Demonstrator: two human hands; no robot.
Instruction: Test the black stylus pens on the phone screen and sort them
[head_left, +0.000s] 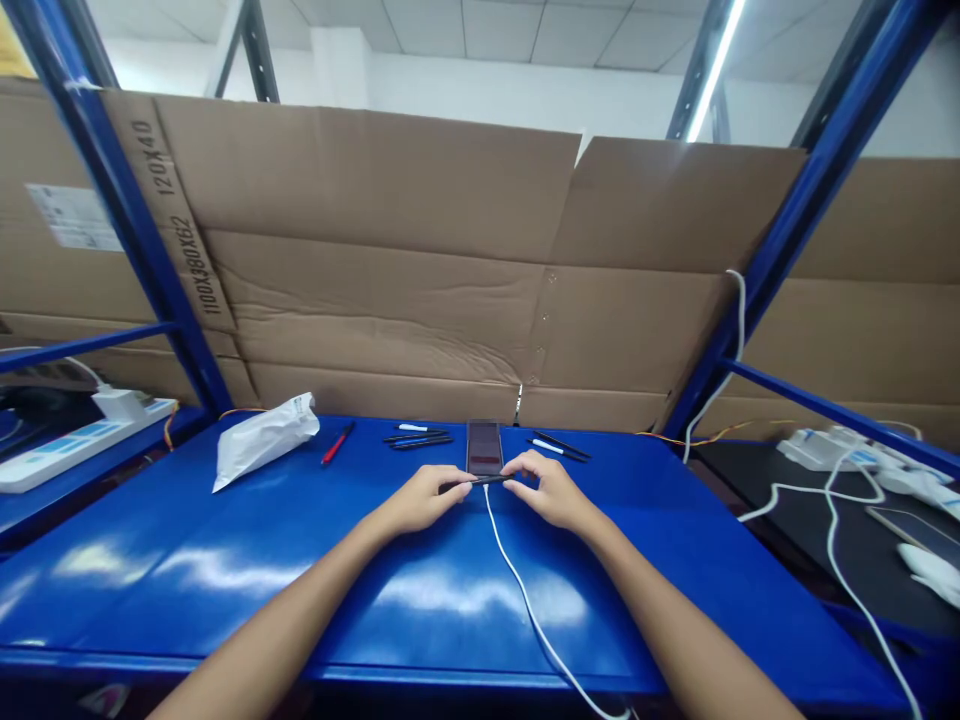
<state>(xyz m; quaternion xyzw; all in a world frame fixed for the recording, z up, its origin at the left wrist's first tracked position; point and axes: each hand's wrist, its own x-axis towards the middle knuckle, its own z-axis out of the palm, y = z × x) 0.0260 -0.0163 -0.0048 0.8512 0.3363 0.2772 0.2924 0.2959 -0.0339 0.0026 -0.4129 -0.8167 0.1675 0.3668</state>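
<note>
My left hand (429, 497) and my right hand (549, 489) pinch the two ends of a black pen (489, 480), held level between them. Just behind the pen lies a phone (484, 448) with a dark screen, and a white cable (517, 580) runs from its near end toward the table's front edge. Left of the phone are several pens (418, 441), dark ones and one with a white part. More pens (559, 447) lie to its right, behind my right hand. A red pen (337, 444) rests farther left.
A white plastic bag (266, 438) lies on the blue table (225, 590) at the left. Brown cardboard (390, 250) walls off the back. Blue posts (806, 230) stand at both sides. Power strips (82, 440) and white cables (832, 500) occupy the neighbouring surfaces.
</note>
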